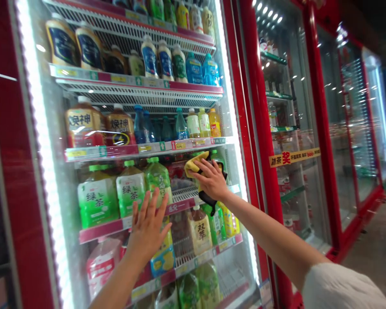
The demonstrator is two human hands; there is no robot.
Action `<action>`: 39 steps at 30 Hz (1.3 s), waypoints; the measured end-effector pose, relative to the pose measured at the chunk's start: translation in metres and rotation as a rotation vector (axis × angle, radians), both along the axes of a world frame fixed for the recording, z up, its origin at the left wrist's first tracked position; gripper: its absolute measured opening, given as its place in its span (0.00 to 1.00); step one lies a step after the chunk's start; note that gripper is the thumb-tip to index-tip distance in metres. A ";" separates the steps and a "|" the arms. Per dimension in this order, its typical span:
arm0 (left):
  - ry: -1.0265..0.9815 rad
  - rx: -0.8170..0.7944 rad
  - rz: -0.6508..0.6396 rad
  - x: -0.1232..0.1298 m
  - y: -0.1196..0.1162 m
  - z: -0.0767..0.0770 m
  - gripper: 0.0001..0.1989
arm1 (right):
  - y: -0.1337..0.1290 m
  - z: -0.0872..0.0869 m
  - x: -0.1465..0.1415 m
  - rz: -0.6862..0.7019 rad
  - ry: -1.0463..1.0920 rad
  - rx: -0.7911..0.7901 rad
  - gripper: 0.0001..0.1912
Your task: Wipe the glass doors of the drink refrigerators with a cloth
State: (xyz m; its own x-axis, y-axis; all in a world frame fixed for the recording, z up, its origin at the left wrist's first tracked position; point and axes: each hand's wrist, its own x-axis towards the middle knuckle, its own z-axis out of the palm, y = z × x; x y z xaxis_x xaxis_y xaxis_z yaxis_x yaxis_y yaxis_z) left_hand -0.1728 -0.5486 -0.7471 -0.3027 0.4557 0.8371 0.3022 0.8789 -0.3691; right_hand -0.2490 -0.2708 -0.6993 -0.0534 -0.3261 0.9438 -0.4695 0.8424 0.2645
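Lit red-framed cooler (pixel 19 206) stands dead ahead, right hand (pixel 209 178) gripping a yellow-and-black cloth (pixel 196 162) at the right of its front, fingers bent over it, probably to keep the cloth flat against that front. Left hand (pixel 149 223) is open, fingers spread, holding nothing, likely for balance; contact unclear. Shelves (pixel 122 151) carry drinks faced outward, probably for easy reading: green tea bottles (pixel 98 201) beyond the left hand, brown bottles (pixel 81 124) one level up, light-blue bottles (pixel 194 69) higher still.
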 end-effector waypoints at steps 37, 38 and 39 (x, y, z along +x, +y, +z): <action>0.005 0.123 0.245 0.056 -0.176 0.023 0.51 | -0.197 0.058 0.027 0.217 0.056 -0.127 0.27; 0.000 0.121 0.235 0.056 -0.178 0.022 0.51 | -0.212 0.069 0.027 0.224 0.050 -0.169 0.27; -0.003 0.118 0.230 0.056 -0.180 0.022 0.51 | -0.228 0.077 0.029 0.232 0.045 -0.189 0.27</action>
State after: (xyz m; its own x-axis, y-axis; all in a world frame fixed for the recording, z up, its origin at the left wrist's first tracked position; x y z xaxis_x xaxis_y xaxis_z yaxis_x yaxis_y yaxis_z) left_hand -0.1164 -0.7282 -0.7249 -0.3899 0.2739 0.8792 0.0902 0.9615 -0.2596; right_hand -0.2204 -0.4984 -0.6227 0.0451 -0.1434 0.9886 -0.6467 0.7501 0.1383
